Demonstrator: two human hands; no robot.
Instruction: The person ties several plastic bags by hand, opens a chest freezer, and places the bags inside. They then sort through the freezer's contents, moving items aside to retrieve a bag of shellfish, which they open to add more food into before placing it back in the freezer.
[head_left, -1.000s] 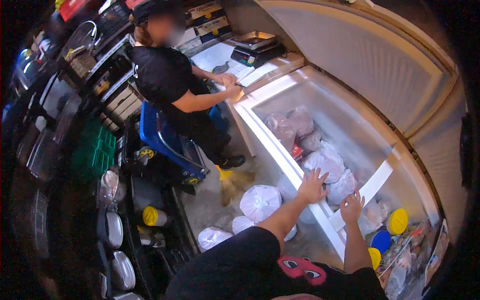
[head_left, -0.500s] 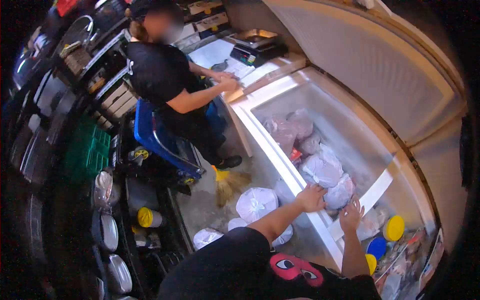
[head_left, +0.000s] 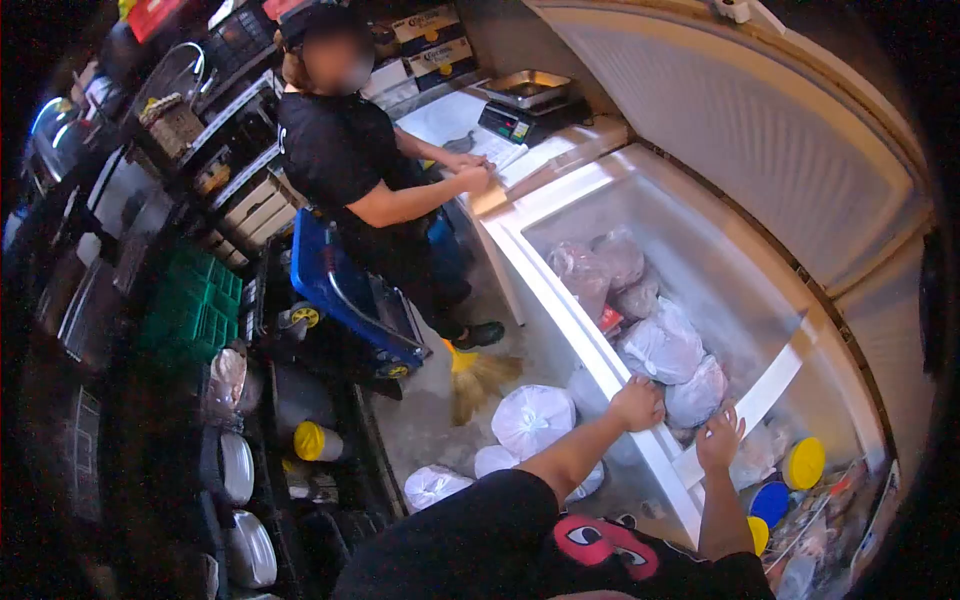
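My left hand (head_left: 637,404) rests on the front rim of the open chest freezer (head_left: 560,287), its fingers curled over the edge beside a bagged bundle. My right hand (head_left: 720,437) is at the white divider (head_left: 765,392), right of the nearest bag, with its fingers bent; whether it grips anything is unclear. Between and just beyond my hands lies a whitish plastic bag (head_left: 697,392). Another white bag (head_left: 663,343) touches it from behind, and pinkish bags (head_left: 582,275) lie farther back, near a small red item (head_left: 609,319).
A person (head_left: 345,160) stands at a table (head_left: 435,118) with a scale (head_left: 520,122). White bags (head_left: 533,420) and a yellow broom (head_left: 480,380) are on the floor. The freezer lid (head_left: 740,120) stands raised. Tubs with yellow (head_left: 803,463) and blue (head_left: 769,504) lids lie right of the divider.
The view has shifted, so the scene sits slightly farther right and lower. My left hand now lies lower on the rim, slightly away from the nearest bag. The bags look much the same.
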